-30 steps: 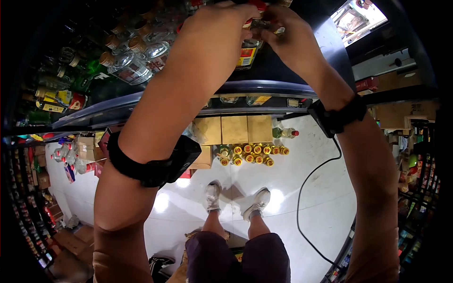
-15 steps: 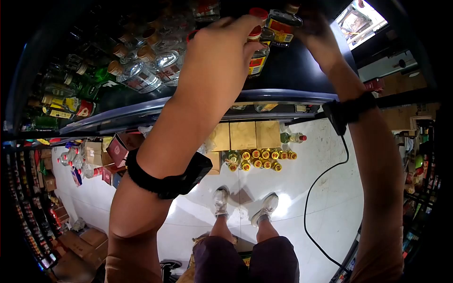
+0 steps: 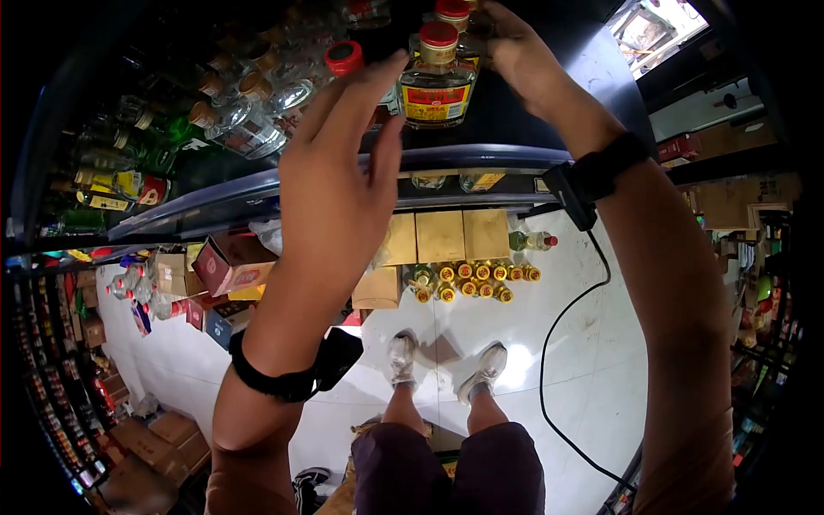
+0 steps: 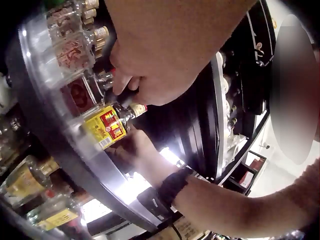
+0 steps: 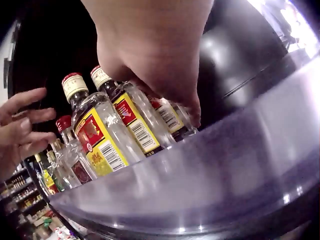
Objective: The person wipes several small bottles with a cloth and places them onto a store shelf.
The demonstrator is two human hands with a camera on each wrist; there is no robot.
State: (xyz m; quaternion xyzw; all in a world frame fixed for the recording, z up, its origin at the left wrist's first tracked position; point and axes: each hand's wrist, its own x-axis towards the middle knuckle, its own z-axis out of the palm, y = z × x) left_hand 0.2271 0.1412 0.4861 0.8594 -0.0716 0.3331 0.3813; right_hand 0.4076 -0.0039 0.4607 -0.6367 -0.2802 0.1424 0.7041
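Several clear flat bottles with red-and-yellow labels stand together on the dark shelf; the front one [image 3: 435, 93] has a red cap. My left hand [image 3: 339, 163] is beside it with fingers extended, next to a red-capped bottle [image 3: 344, 57] on its left. In the right wrist view the left hand [image 5: 22, 130] shows spread fingers, holding nothing. My right hand [image 3: 536, 73] reaches behind the front bottle. Its fingers curl over the third bottle [image 5: 170, 117] in the right wrist view, covering its neck and cap. In the left wrist view the labelled front bottle [image 4: 106, 126] stands near the shelf edge.
Cork-topped clear bottles [image 3: 245, 133] and green bottles [image 3: 176, 137] crowd the shelf's left. A raised rim [image 3: 506, 158] runs along its front. Below are yellow boxes [image 3: 440, 236], gold-capped bottles [image 3: 464, 270] and open cartons [image 3: 232, 262]. A cable [image 3: 543, 369] hangs from the right wrist.
My left hand has let go of the front bottle and drawn back to the left. My right hand has moved left onto the farthest-right labelled bottle, which stands closer to the others.
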